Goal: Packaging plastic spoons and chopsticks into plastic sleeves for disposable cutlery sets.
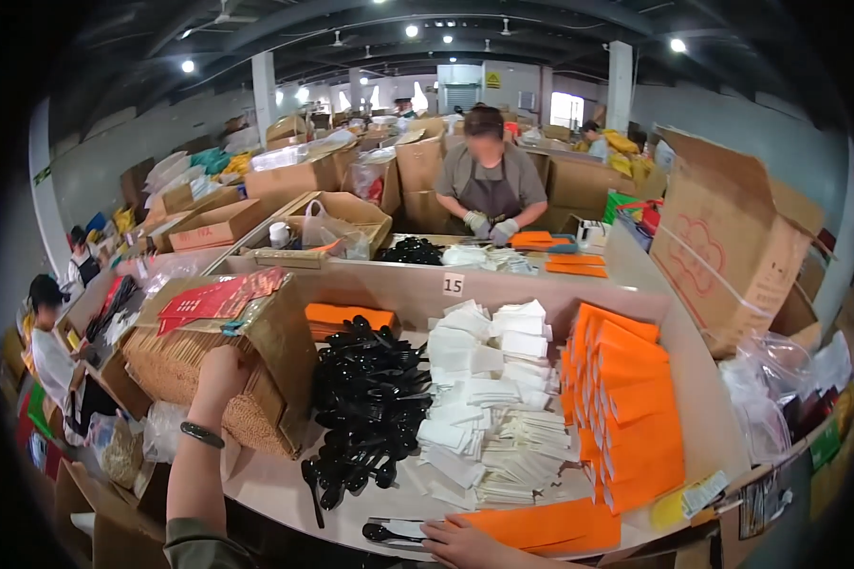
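Note:
My left hand [223, 381] reaches into a tilted cardboard box [292, 334] packed with thin wooden sticks [166, 360]. Its fingers are curled against the bundle, and what they grip is hidden. At the front edge of the table, my right hand [467, 544] is closed over the handle of a black plastic spoon [378, 533] and a white paper packet [406, 528]. Under and beside that hand lies a flat orange sleeve [550, 527]. Between my hands and farther in are a heap of black spoons [365, 408], piles of white packets [465, 389] and stacked orange sleeves [636, 408].
A low partition [399, 278] separates my table from another, where a gloved person [491, 180] works. Red printed packets [220, 299] lie on the stick box. A big carton [726, 242] and clear plastic bags [764, 408] stand at the right. More orange sleeves [351, 316] lie behind the spoons.

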`<action>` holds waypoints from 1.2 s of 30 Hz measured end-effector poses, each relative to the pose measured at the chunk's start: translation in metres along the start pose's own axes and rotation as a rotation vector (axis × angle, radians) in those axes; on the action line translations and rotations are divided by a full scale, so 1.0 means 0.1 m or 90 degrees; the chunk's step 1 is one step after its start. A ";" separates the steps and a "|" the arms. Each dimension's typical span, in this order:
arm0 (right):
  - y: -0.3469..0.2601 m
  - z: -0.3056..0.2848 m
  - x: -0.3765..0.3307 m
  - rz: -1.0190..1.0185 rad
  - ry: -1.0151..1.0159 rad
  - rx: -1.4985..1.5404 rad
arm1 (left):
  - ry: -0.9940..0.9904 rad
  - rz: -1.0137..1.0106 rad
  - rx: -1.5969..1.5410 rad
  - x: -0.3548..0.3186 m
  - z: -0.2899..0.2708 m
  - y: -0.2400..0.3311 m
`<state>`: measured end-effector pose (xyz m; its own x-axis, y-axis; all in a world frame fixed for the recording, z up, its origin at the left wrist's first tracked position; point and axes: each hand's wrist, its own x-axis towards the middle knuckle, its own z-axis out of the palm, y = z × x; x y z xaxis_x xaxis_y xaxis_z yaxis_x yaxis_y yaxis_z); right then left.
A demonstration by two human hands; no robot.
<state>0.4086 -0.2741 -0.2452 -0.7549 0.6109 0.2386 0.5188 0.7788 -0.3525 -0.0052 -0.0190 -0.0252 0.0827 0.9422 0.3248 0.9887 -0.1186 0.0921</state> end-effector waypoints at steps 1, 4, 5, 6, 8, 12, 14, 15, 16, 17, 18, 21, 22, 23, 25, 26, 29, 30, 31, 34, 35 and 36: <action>-0.01 -0.03 -0.01 0.010 0.008 -0.008 | 0.013 -0.016 0.009 0.01 0.03 0.00; -0.03 -0.07 -0.06 0.043 0.013 -0.020 | 0.012 -0.046 0.062 -0.07 0.06 0.12; -0.04 -0.09 -0.08 0.061 0.010 -0.031 | 0.171 -0.024 0.010 -0.23 0.03 0.13; -0.04 -0.12 -0.10 0.070 0.005 -0.016 | 0.326 0.003 -0.044 -0.34 0.04 0.17; -0.04 -0.20 -0.13 0.075 0.004 -0.020 | 0.338 -0.030 -0.093 -0.75 0.21 0.04; 0.02 -0.14 -0.06 0.303 0.084 0.397 | 0.253 -0.378 -0.720 -1.92 0.84 -0.02; 0.07 -0.21 -0.14 0.103 0.074 0.090 | 0.058 -0.231 -0.686 -2.30 1.26 0.18; 0.03 -0.37 -0.10 0.120 0.030 0.010 | -0.114 -0.144 -0.672 -2.30 1.13 0.48; -0.02 -0.53 -0.07 0.122 -0.013 -0.071 | -0.276 -0.058 -0.655 -2.24 0.92 0.72; 0.00 -0.52 -0.08 0.124 -0.029 -0.053 | -0.321 -0.042 -0.607 -2.21 0.90 0.78; 0.02 -0.50 -0.08 0.120 -0.022 -0.049 | -0.360 -0.022 -0.559 -2.18 0.90 0.80; 0.01 -0.46 -0.11 0.109 -0.012 -0.035 | -0.396 -0.077 -0.465 -2.21 1.04 0.76; 0.00 -0.45 -0.10 0.102 -0.003 -0.030 | -0.386 -0.066 -0.436 -2.20 1.06 0.85; 0.01 -0.45 -0.06 0.100 -0.002 -0.031 | -0.379 -0.048 -0.498 -2.23 1.13 1.08; -0.06 -0.43 0.00 0.095 0.009 0.019 | -0.346 -0.007 -0.545 -2.37 1.23 1.65; -0.10 -0.45 0.02 0.096 0.010 0.016 | -0.318 0.020 -0.532 -2.42 1.27 1.83; -0.11 -0.47 0.02 0.170 0.017 0.022 | -0.147 -0.032 -0.388 -2.45 1.30 1.98; -0.12 -0.48 0.00 0.189 0.020 0.006 | -0.146 -0.034 -0.391 -2.45 1.29 1.99; -0.12 -0.48 -0.03 0.207 0.023 -0.008 | -0.163 -0.050 -0.390 -2.45 1.29 1.97; -0.10 -0.45 -0.01 0.232 0.018 0.000 | -0.174 -0.026 -0.413 -2.44 1.28 1.98; -0.10 -0.46 0.00 0.231 0.018 -0.001 | -0.231 -0.058 -0.453 -2.44 1.25 1.99; -0.10 -0.46 0.02 0.230 0.012 -0.009 | -0.289 -0.088 -0.491 -2.43 1.22 1.98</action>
<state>0.4205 -0.2738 -0.1999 -0.5145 0.8494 0.1177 0.7561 0.5141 -0.4051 0.1863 -0.2328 -0.2009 0.1730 0.9772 -0.1230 0.6483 -0.0190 0.7611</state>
